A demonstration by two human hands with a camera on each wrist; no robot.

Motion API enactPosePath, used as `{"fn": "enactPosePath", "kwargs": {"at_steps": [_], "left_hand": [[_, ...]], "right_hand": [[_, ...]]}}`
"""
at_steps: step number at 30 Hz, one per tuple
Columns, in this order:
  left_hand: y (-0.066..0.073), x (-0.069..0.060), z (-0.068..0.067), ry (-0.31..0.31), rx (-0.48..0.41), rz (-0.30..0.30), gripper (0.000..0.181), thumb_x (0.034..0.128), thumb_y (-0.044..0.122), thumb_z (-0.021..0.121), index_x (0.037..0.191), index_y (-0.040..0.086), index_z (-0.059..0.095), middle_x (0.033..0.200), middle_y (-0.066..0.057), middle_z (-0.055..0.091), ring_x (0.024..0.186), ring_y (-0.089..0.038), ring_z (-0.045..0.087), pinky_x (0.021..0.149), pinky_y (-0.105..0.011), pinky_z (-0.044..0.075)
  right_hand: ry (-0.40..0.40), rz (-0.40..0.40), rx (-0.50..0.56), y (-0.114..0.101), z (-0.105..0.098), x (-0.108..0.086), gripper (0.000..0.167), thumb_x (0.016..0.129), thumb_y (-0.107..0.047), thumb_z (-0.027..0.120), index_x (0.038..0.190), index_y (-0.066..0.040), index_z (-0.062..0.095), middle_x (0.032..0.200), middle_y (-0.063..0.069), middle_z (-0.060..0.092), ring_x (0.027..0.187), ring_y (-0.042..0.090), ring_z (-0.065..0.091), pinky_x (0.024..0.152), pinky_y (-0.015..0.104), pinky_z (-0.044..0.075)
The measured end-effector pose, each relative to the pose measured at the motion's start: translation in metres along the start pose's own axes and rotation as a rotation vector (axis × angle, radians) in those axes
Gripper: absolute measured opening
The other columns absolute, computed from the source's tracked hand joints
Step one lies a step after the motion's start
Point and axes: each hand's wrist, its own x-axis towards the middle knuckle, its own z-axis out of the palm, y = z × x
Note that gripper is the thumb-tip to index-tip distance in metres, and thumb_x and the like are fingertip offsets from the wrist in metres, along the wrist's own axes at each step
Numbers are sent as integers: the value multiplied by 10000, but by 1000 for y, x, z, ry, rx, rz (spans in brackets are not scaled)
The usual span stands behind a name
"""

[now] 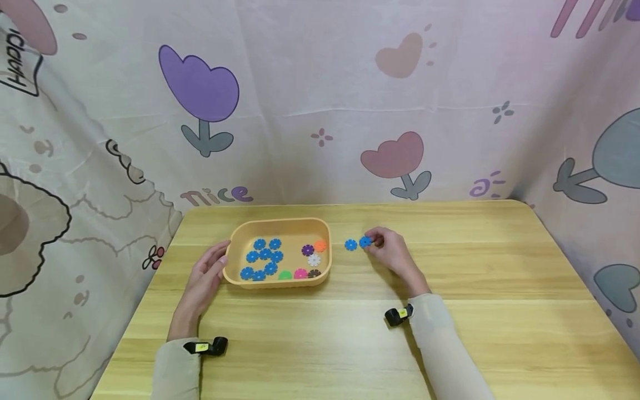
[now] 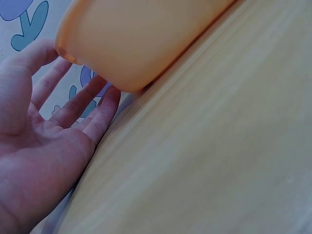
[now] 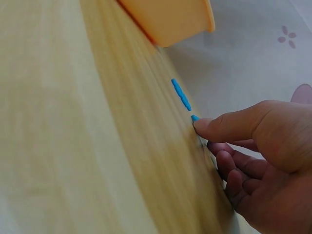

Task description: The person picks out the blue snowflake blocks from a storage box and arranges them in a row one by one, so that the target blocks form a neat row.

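In the head view, a shallow yellow plastic basin [image 1: 280,285] stands left of centre on the wooden table. My left hand [image 1: 204,278] holds its left end, thumb at the rim and fingers against the outer wall [image 2: 131,44]. Several blue snowflake discs [image 1: 265,254] lie inside on the left. Purple, orange, white, green, pink and dark discs [image 1: 314,260] are at the right side. To the right of the basin, my right hand [image 1: 392,253] pinches one blue snowflake disc [image 1: 365,241] low at the tabletop. Another blue disc [image 1: 351,245] lies flat just left of it.
The light wooden table [image 1: 320,344] reaches back to a patterned cloth [image 1: 300,111] hanging behind it and along both sides. Each sleeve cuff carries a small black wrist camera [image 1: 399,316].
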Motion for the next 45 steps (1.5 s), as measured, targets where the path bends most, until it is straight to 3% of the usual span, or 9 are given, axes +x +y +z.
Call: {"fn": "enactPosePath", "kwargs": {"at_steps": [13, 33, 45], "left_hand": [[0, -1, 1, -17, -11, 5, 471, 1098, 97, 478, 1550, 2, 384, 1499, -62, 463, 1336, -133, 509, 1060, -246, 476], [0, -2, 2, -4, -14, -28, 490, 1100, 119, 485, 1558, -2, 360, 1514, -97, 425, 1334, -145, 503, 1039, -239, 493], [-3, 0, -1, -8, -18, -10, 488, 1102, 98, 468, 1560, -16, 347, 1489, -54, 459, 1318, -122, 517, 1038, -229, 489]], "right_hand": [[-11, 45, -11, -1, 0, 2, 278, 891, -58, 800, 1142, -3, 694, 1015, 111, 655, 896, 245, 556, 756, 337, 505], [-34, 75, 20, 2, -3, 2, 285, 875, -77, 820, 1125, -13, 698, 1004, 106, 639, 883, 244, 539, 742, 334, 485], [-11, 41, 67, 5, -3, 4, 340, 880, -103, 821, 1186, -24, 695, 1038, 104, 665, 907, 248, 567, 786, 355, 507]]}}
